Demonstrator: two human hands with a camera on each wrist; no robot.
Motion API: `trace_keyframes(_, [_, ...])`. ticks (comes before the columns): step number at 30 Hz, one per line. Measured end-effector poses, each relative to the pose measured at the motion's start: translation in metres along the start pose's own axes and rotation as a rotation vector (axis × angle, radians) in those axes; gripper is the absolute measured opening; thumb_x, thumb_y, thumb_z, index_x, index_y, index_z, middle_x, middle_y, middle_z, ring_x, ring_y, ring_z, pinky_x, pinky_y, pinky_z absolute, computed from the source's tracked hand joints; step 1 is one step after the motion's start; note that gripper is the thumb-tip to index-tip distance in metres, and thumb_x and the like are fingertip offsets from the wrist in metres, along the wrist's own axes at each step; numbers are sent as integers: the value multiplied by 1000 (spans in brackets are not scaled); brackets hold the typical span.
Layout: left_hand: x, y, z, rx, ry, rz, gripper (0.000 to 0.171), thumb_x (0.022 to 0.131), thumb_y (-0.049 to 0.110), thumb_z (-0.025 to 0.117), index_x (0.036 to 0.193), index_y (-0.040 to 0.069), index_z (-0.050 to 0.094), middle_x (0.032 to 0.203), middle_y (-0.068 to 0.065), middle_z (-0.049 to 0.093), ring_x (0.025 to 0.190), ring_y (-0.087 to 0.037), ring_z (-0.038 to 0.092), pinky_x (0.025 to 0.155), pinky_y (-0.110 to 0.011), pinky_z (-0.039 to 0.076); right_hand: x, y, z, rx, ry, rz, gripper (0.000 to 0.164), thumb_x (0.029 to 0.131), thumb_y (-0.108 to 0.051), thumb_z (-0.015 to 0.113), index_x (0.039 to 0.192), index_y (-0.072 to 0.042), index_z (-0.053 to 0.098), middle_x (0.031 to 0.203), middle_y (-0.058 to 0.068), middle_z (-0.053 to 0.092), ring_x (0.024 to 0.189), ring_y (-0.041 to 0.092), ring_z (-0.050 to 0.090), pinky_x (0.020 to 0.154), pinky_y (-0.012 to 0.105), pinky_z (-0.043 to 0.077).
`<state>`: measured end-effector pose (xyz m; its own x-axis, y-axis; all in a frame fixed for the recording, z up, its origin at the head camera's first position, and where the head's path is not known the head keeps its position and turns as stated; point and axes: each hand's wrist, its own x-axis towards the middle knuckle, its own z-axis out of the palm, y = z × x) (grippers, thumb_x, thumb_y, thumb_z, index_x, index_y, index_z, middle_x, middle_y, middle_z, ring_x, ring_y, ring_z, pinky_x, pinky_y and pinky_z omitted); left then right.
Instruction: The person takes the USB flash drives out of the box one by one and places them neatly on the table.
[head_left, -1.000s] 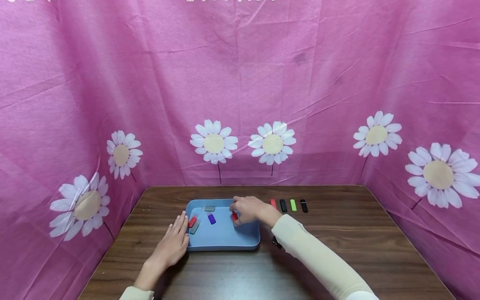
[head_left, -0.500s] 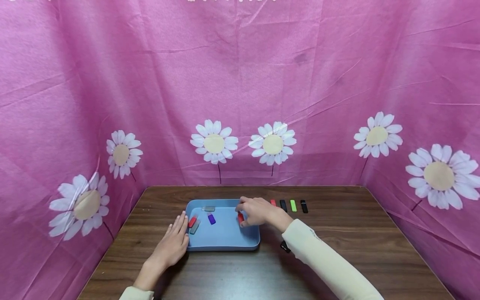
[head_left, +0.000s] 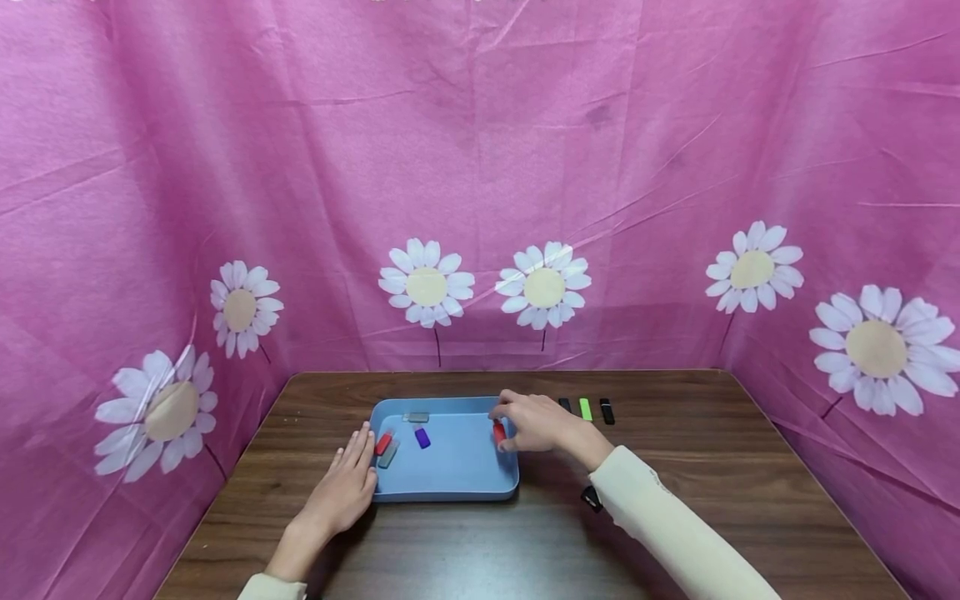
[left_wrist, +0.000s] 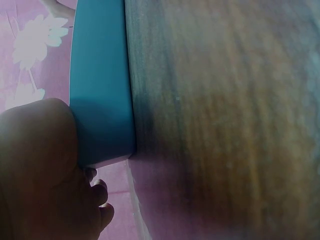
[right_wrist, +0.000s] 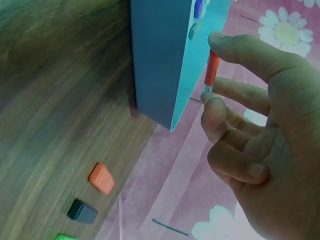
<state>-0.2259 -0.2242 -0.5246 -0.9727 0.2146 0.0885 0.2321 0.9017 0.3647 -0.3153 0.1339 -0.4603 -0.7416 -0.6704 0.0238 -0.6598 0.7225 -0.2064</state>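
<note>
Head view, right hand: the right hand (head_left: 534,423) reaches over the right end of the blue tray (head_left: 450,477); its thumb and fingers pinch a red memory stick (head_left: 499,435); whether that stick touches the tray floor, I cannot tell
Head view, tray: toward the left lie a second red stick (head_left: 383,443), a grey stick (head_left: 388,455) just beside it, a purple stick (head_left: 423,438) and another grey stick (head_left: 417,417) near the far wall
Head view, left hand: the left hand (head_left: 345,485) lays straight fingers against the tray's left side, grasping nothing
Head view, table: on the brown table (head_left: 420,550) a green stick (head_left: 586,409) lies between two black sticks (head_left: 607,412)
Left wrist view, tray wall: the left hand lies along it; no object is clasped
Right wrist view, red memory stick: the thumb presses one end, a fingertip the paler end; the remaining fingers bend, with nothing else visible in them
Right wrist view, table: an orange-looking stick (right_wrist: 102,178) lies outside the tray
Memory stick's handling: probably light, stiff and smooth, perhaps a little slippery; the coloured body seems the best hold, by its long sides, sparing the pale tip
</note>
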Motion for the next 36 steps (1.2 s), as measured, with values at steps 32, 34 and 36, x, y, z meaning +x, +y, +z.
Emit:
trace_keyframes(32, [-1,1,-1,-17,-1,4,61,109,16,48,161,-12,32,175,-27,22,162,-48,23,129,-67,23,-55,29,1,32,72,79,49,91,-32,84,134,-13,70,127,1,64,85,9,58,73,33,52])
trace_keyframes(34, [-1,0,1,-27,12,7,61,109,16,48,161,-12,33,174,-27,24,161,-49,24,128,-69,24,-58,31,2,31,72,76,48,91,-32,84,133,-13,71,128,1,64,85,9,59,71,32,50])
trace_keyframes(36, [-1,-1,1,-31,24,12,61,108,16,48,160,-13,34,174,-28,25,160,-50,25,128,-69,25,-60,33,3,24,71,77,48,91,-33,84,133,-13,71,129,1,63,87,8,60,70,32,50])
